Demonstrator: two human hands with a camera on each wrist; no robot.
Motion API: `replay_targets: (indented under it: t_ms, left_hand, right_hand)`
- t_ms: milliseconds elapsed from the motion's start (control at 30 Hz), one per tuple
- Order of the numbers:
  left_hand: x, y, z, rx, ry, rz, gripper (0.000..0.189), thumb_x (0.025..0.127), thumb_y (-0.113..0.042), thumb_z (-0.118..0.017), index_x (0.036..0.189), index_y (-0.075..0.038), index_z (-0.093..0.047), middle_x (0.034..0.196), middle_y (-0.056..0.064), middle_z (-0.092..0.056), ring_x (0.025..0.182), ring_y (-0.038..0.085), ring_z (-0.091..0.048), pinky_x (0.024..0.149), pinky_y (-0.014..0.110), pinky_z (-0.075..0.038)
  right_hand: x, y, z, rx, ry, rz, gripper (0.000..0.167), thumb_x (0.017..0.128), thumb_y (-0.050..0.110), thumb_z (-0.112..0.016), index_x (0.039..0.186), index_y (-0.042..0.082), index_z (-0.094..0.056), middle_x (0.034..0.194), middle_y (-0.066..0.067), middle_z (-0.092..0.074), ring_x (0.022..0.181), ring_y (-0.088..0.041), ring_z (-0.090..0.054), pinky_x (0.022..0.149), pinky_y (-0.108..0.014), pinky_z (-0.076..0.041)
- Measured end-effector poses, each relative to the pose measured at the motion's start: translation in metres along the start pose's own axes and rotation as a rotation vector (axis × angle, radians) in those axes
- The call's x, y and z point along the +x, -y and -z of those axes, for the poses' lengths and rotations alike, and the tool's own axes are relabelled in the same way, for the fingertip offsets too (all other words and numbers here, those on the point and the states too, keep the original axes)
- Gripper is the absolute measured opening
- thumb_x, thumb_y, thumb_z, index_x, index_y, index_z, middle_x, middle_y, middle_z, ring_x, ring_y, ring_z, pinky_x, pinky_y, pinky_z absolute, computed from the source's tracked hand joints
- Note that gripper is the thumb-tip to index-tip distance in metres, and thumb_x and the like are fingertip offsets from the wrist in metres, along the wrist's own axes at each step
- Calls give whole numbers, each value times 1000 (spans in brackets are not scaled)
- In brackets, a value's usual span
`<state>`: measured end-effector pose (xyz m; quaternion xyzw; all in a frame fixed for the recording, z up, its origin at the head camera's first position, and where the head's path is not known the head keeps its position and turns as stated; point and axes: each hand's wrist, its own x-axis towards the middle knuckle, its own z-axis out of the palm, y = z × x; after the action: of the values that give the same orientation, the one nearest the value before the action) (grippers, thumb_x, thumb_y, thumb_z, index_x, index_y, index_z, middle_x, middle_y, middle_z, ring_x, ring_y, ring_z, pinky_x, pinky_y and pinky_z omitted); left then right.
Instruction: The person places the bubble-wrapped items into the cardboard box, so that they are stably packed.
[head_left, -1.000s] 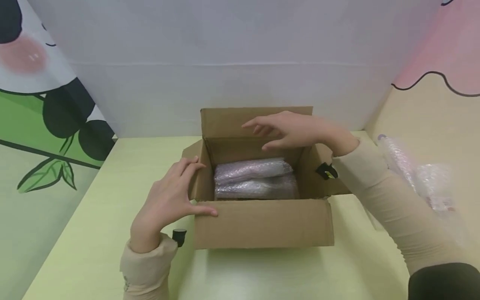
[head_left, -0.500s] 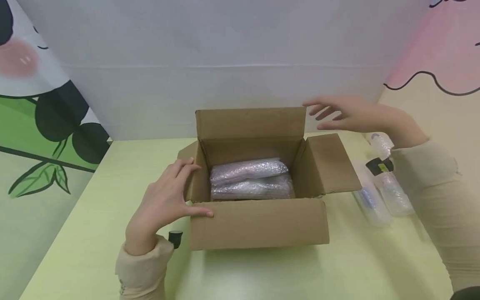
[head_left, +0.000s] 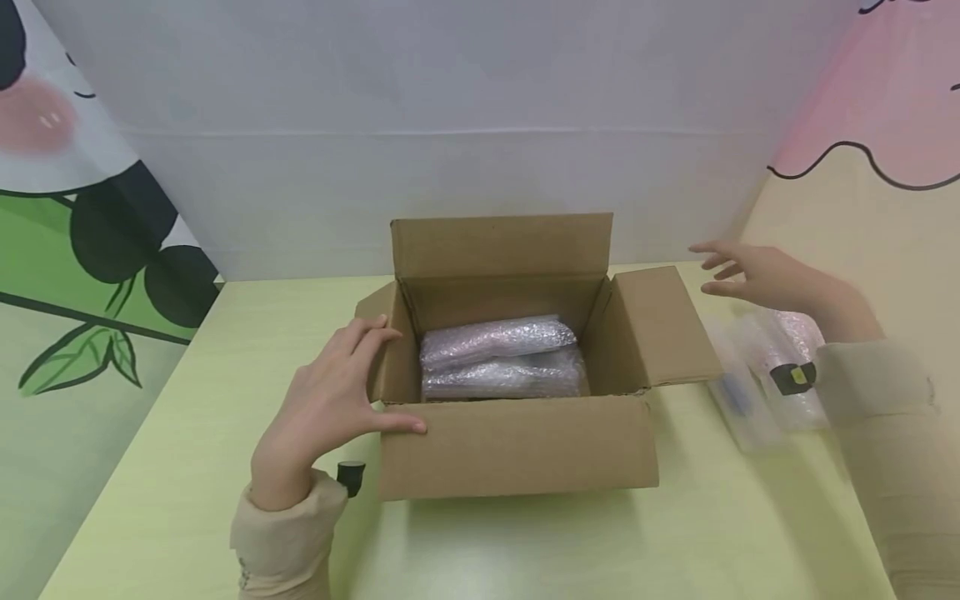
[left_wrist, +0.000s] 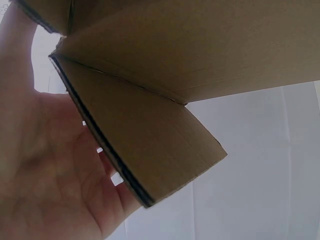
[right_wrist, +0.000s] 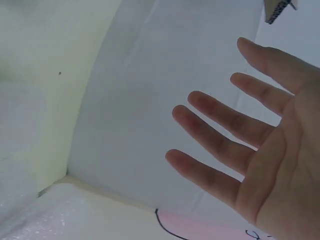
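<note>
An opened cardboard box (head_left: 517,446) stands on the table in the head view, its flaps spread. Inside lie two bubble-wrapped packages, a pinkish one (head_left: 498,340) resting partly on a clear one (head_left: 510,379). My left hand (head_left: 322,408) holds the box's near left corner, thumb on the front flap and fingers around the left flap (left_wrist: 130,135). Out to the right of the box, my right hand (head_left: 776,279) hovers with nothing in it, its fingers spread in the right wrist view. Beneath its forearm, more bubble-wrapped packages (head_left: 780,350) lie on the table, partly hidden by the sleeve.
A pale yellow-green table (head_left: 300,325) bears everything. Behind it rises a white wall panel (head_left: 495,83). Painted panels flank both sides, the right one pink and cream (head_left: 862,208). The box's right flap (head_left: 667,325) sticks out toward the wrapped packages.
My right hand has moved right from above the box, then somewhat lower, over toward the wrapped packages. My left hand keeps its place on the box. The view has shifted slightly.
</note>
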<state>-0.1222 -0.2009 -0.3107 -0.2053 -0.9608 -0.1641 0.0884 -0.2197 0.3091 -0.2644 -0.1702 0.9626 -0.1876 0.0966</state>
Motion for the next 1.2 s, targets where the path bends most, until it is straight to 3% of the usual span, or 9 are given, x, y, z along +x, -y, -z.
replay_targets:
  t_ms: [400,567,833,1000,1200]
  left_hand:
    - [0,1,1,4,-5,-1,107,51,-76,-77,132,-12,-49,143,10,-44,124,31,-50,62,47,-53]
    - [-1,2,1,2,-10,-1,106,51,-75,-77,132,-12,-50,144,10,-44,124,31,-50,63,48,-53]
    - [0,1,0,3,-9,-1,107,51,-75,-77,132,-12,-50,145,10,-44,126,31,-49,62,47,-53]
    - [0,1,0,4,-8,0,106,51,-76,-77,132,-12,-50,144,10,-44,125,31,-50,60,46,-52]
    - [0,1,0,3,-3,7,106,51,-76,-76,132,-13,-49,145,9,-44,125,31,-50,60,45,-52]
  right_hand:
    - [-11,-44,-51,-100,31,-61,62,95,17,-60,142,-10,-31,126,-41,-52,107,-54,-58,89,-61,-46]
    - [-13,-61,-76,-134,38,-100,65,90,17,-63,138,-16,-32,120,-43,-53,108,-56,-55,88,-60,-47]
    - [-18,-81,-104,-230,-13,-135,63,86,21,-59,127,-23,-39,91,-34,-65,80,-43,-64,80,-55,-51]
    - [-21,-81,-112,-241,-4,-156,60,92,25,-53,125,-23,-41,95,-37,-64,92,-54,-60,86,-60,-47]
    - [-22,-80,-115,-233,-10,-159,60,91,25,-54,124,-23,-41,103,-41,-60,99,-59,-55,88,-61,-46]
